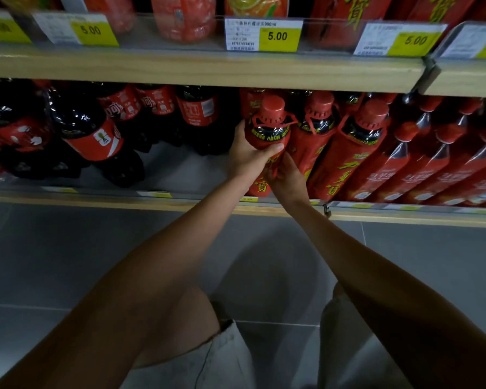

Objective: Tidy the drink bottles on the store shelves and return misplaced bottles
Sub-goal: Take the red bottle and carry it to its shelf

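A red herbal tea bottle (268, 127) with a red cap and yellow lettering stands at the front of the lower shelf (96, 204), at the left end of its row. My left hand (247, 155) wraps around its upper body, thumb across the front. My right hand (288, 181) grips the same bottle lower down, from the right side. More red tea bottles (345, 153) of the same kind stand close on its right. Dark cola bottles (87, 133) with red labels fill the left part of the shelf.
Red-labelled clear bottles (421, 161) stand at the far right. The upper shelf (202, 68) carries more red bottles and yellow price tags (277, 36). A bare strip of shelf floor (185, 169) lies between the colas and the held bottle. Grey floor tiles lie below.
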Available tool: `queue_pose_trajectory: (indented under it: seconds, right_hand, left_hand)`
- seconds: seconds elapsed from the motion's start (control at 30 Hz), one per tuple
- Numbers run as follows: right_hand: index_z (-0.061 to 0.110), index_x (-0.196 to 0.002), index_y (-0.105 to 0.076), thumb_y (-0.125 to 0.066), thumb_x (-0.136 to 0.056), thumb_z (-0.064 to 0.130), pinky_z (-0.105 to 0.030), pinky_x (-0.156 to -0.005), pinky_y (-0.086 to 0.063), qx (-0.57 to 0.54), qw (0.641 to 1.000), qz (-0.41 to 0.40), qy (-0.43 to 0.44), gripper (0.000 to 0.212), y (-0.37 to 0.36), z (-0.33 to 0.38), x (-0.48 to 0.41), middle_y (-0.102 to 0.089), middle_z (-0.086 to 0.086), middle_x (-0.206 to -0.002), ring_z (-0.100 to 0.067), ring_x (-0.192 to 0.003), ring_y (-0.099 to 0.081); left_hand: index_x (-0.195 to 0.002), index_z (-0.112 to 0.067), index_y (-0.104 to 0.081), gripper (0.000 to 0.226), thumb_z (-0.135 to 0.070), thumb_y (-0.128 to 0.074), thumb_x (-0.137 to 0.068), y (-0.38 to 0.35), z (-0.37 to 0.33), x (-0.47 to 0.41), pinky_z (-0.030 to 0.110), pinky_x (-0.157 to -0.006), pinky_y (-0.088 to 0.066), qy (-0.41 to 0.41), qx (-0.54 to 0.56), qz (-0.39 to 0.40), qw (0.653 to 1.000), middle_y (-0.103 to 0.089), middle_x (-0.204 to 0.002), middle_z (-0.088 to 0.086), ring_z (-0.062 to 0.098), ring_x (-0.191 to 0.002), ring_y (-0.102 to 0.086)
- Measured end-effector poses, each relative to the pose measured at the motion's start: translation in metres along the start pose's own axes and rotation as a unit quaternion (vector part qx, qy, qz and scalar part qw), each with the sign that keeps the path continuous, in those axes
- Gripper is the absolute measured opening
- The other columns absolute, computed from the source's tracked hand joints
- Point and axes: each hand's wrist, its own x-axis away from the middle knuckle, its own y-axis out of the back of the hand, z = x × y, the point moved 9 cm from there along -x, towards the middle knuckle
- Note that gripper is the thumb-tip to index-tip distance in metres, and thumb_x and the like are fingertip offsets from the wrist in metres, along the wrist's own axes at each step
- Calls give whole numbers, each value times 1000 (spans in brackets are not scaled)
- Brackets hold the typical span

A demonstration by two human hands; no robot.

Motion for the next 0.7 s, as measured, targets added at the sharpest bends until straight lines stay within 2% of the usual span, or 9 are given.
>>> queue_pose_trajectory:
  seconds: [0.07,0.3,0.47,0.57,0.6,0.63,0.7]
  right_hand:
    - [20,-138,-39,-59,-88,17,-25,-85,-50,10,1000,3,7,54,1,0,0,-66,-2,-116,-18,-105,-62]
    - [16,-138,-37,-58,-86,12,-39,-94,-50,6,999,32,18,56,-1,1,-1,-63,-4,-120,-21,-110,-60]
    - [15,-137,-39,-57,-88,12,-40,-94,-49,17,998,50,22,53,4,1,5,-63,-7,-120,-25,-111,-59]
    - [11,-132,-44,-62,-87,19,-43,-90,-49,95,994,51,30,49,8,-1,8,-63,-12,-120,-32,-112,-58]
    - [12,-131,-46,-62,-87,24,-44,-87,-50,137,989,56,22,49,10,-4,9,-63,-13,-119,-34,-110,-58]
    - [14,-130,-47,-61,-87,29,-44,-85,-51,172,983,61,18,47,10,-9,10,-63,-14,-118,-35,-108,-59]
    - [16,-126,-50,-59,-87,34,-41,-79,-50,228,971,71,7,44,12,-13,16,-64,-15,-112,-37,-103,-61]
  left_hand:
    - [-132,-9,-46,75,-10,-84,-66,-3,-1,-3,32,-97,-47,2,8,6,1000,-61,-122,7,17,-110,-59]
    - [-135,-8,-42,71,-7,-77,-74,-4,3,-11,41,-103,-44,22,22,54,998,-58,-127,10,20,-117,-56]
    - [-141,-9,-32,74,-10,-73,-80,-7,0,-2,34,-105,-41,4,-20,84,996,-51,-135,9,18,-122,-51]
    - [-139,-8,-35,65,-20,-68,-84,-4,1,1,35,-105,-39,6,-105,88,990,-50,-136,10,21,-124,-49]
    - [-138,-10,-36,63,-29,-66,-86,-2,6,3,38,-105,-39,26,-172,98,980,-50,-136,9,24,-125,-48]
    - [-137,-12,-36,63,-40,-62,-86,0,16,6,41,-104,-39,45,-269,119,955,-49,-137,9,26,-125,-48]
    - [-136,-18,-36,65,-53,-55,-85,5,27,21,44,-103,-37,49,-476,171,861,-46,-139,7,30,-125,-46]
